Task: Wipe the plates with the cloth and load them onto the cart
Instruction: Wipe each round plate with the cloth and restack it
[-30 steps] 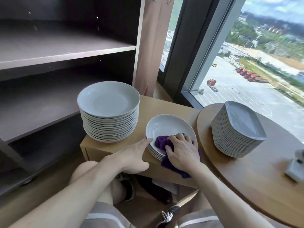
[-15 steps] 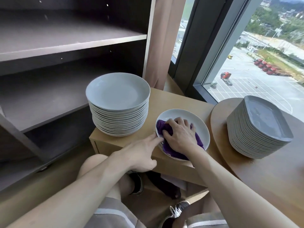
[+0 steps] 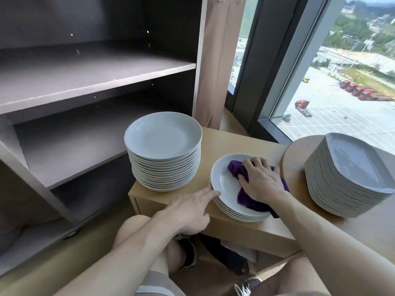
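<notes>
A tall stack of round white plates [image 3: 163, 150] stands left; the left hand [image 3: 188, 208], forefinger straight, touches a low white plate stack [image 3: 224, 181] on the light wooden table [image 3: 230, 144], the right hand [image 3: 261, 183] gripping a purple cloth [image 3: 235, 167] on its top plate.

The tall plate stack [image 3: 163, 150] stands between the low stack [image 3: 224, 184] and the cart's open-fronted shelves [image 3: 85, 144], with a narrow strip of bare cabinet top [image 3: 235, 142] between the two stacks. The grey plate stack [image 3: 346, 176] crowds the right side.
</notes>
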The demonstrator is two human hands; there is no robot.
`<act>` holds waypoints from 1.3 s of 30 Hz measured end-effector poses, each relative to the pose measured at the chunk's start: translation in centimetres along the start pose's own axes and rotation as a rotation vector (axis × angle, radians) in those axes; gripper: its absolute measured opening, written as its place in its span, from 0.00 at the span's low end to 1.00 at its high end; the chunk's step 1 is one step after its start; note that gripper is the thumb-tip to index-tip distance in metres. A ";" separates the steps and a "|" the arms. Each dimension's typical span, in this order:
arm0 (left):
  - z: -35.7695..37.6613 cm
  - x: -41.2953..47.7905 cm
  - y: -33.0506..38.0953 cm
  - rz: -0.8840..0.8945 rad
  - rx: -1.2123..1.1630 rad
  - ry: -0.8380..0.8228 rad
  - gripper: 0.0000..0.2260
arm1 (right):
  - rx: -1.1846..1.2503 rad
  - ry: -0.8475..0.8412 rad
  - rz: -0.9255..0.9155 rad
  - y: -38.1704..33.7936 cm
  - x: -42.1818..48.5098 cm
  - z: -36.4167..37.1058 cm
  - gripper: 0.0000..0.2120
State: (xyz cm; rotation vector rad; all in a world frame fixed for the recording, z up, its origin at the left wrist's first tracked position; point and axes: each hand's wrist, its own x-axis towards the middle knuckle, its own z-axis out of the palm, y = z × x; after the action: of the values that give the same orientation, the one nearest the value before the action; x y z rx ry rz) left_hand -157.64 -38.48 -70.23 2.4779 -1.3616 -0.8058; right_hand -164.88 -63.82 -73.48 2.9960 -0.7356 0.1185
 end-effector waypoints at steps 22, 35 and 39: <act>0.9 0.9 -0.5 0.022 -0.098 0.018 0.33 | 0.220 -0.201 0.029 -3.9 -5.2 -2.2 0.18; 0.9 0.8 0.0 0.072 0.002 0.081 0.32 | 0.202 -0.038 -0.024 -4.8 -0.8 0.0 0.18; 0.8 0.8 0.0 0.050 0.022 0.068 0.31 | 0.160 -0.001 -0.004 -4.0 1.1 0.3 0.19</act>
State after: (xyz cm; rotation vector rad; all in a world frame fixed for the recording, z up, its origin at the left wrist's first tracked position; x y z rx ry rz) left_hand -157.71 -39.04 -71.20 2.4532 -1.4105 -0.6927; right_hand -161.99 -60.80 -73.80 3.1480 -0.7554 0.1851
